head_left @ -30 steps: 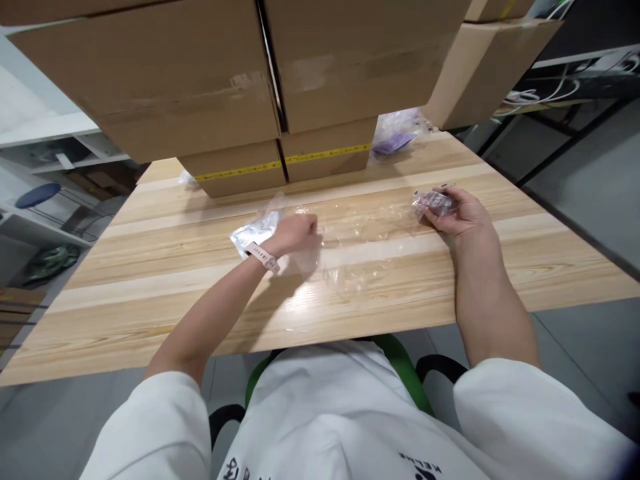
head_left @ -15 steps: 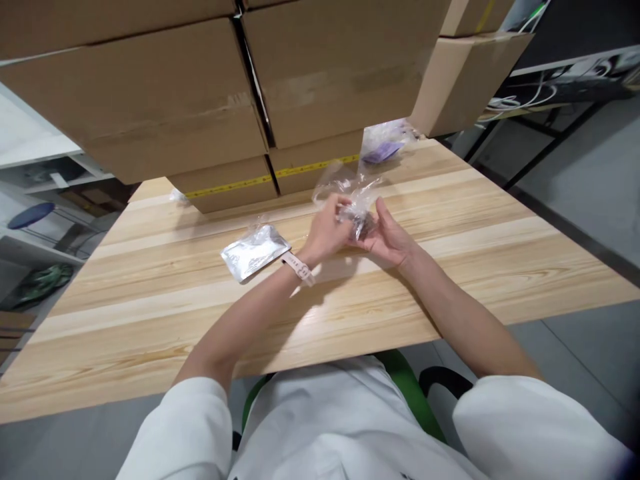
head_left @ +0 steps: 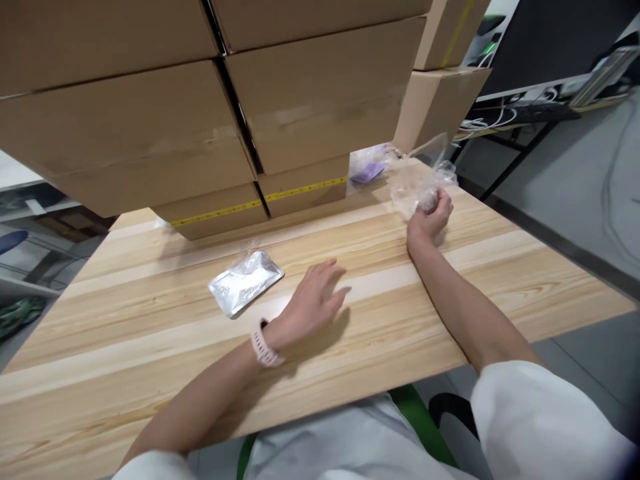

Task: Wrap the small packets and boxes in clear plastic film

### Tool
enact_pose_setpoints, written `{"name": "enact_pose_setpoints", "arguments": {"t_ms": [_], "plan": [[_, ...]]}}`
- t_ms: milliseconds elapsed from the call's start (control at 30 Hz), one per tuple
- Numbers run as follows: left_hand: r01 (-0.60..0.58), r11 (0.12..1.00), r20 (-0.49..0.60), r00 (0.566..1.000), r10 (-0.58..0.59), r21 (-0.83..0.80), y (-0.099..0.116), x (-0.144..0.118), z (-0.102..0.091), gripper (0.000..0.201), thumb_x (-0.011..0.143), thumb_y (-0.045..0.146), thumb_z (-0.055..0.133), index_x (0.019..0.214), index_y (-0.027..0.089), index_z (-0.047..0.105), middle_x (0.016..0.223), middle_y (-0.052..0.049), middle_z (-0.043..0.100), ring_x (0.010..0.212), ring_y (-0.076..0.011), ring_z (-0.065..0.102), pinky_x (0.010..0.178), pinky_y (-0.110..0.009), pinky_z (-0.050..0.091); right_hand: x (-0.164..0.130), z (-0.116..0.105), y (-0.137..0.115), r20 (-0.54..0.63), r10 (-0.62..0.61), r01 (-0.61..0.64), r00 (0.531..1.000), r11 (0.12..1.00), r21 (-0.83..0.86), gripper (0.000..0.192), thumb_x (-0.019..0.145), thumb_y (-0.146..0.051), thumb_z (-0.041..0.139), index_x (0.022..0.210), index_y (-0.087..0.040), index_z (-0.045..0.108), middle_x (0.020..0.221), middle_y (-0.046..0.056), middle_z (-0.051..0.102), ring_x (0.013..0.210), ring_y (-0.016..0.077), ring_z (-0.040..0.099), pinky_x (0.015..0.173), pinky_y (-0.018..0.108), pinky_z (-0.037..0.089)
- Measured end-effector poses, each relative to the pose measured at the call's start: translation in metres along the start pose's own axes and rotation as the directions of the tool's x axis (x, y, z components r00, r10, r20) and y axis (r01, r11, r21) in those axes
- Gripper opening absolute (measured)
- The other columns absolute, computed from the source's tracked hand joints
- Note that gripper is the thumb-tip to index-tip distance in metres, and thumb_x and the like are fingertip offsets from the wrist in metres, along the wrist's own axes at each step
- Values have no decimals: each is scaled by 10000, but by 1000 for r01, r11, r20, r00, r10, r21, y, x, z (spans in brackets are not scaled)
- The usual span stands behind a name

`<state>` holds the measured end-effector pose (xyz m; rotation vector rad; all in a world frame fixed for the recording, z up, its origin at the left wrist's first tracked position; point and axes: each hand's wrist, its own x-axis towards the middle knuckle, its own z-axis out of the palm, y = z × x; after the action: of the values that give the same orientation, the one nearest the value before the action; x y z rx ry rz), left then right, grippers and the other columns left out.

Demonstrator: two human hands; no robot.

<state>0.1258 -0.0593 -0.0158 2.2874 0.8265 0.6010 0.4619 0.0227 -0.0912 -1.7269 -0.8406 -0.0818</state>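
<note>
To the left of the left hand [head_left: 313, 301], a flat silver foil pouch [head_left: 245, 281] is seen lying on the wooden table [head_left: 150, 347], near the hand but not touched by it. The left hand is held empty, palm down, fingers loosely spread just over the boards, with a pale wristband [head_left: 262, 344] worn at the wrist. Beyond both hands, stacked cardboard boxes [head_left: 300, 100] are piled along the far edge. Further right, the right hand [head_left: 430, 212] is closed around a crumpled clear plastic bag [head_left: 417, 179], with something small and dark bunched inside the fist; what it is cannot be told. Just left of that hand, another clear bag with purple contents [head_left: 367, 171] rests against the boxes. The held bag is judged very light, limp and slippery, easily torn or let slip; a pinch at the gathered neck, close to the contents, would seem the surest hold
</note>
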Motion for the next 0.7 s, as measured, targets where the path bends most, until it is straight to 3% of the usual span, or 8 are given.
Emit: {"name": "enact_pose_setpoints", "arguments": {"t_ms": [100, 233, 367, 533, 700], "plan": [[-23, 995, -94, 995, 32, 93, -12, -44, -7, 283, 981, 225, 585, 1260, 247, 628, 1434, -159, 621, 1366, -308, 573, 1116, -574, 511, 25, 23, 12, -115, 89, -114, 989, 966, -232, 558, 793, -159, 495, 1339, -193, 609, 1392, 199, 535, 1361, 360, 476, 1143, 610, 362], [57, 993, -222, 974, -31, 108, -22, -80, -14, 265, 981, 206, 573, 1218, 286, 661, 1377, -135, 672, 1293, -286, 642, 1029, -499, 595, 35, 80, 3, 26, 103, -91, 994, 955, -284, 575, 769, -231, 612, 1341, -190, 588, 1525, 218, 430, 1421, 366, 390, 1172, 645, 290], [155, 986, -418, 901, -114, 65, -33, -91, -21, 223, 984, 250, 579, 1159, 305, 704, 1291, -120, 720, 1218, -291, 695, 983, -495, 626, 49, 130, -13, 114, 121, -87, 986, 959, -268, 647, 774, -423, 703, 1367, -218, 541, 1616, 226, 330, 1492, 392, 280, 1175, 718, 175], [219, 975, -409, 893, -188, 29, -43, -96, -19, 262, 959, 244, 598, 1168, 346, 717, 1289, -91, 731, 1221, -290, 699, 961, -485, 650, 75, 170, -25, 142, 134, -99, 981, 969, -227, 560, 829, -298, 619, 1375, -203, 538, 1624, 243, 327, 1498, 399, 280, 1140, 743, 193], [213, 977, -390, 901, -187, 23, -46, -102, -16, 270, 938, 217, 603, 1139, 346, 729, 1292, -82, 736, 1195, -281, 716, 939, -440, 668, 97, 204, -28, 153, 94, -71, 984, 987, -147, 460, 910, -190, 547, 1369, -149, 552, 1625, 281, 315, 1482, 381, 293, 1158, 706, 171]]}}
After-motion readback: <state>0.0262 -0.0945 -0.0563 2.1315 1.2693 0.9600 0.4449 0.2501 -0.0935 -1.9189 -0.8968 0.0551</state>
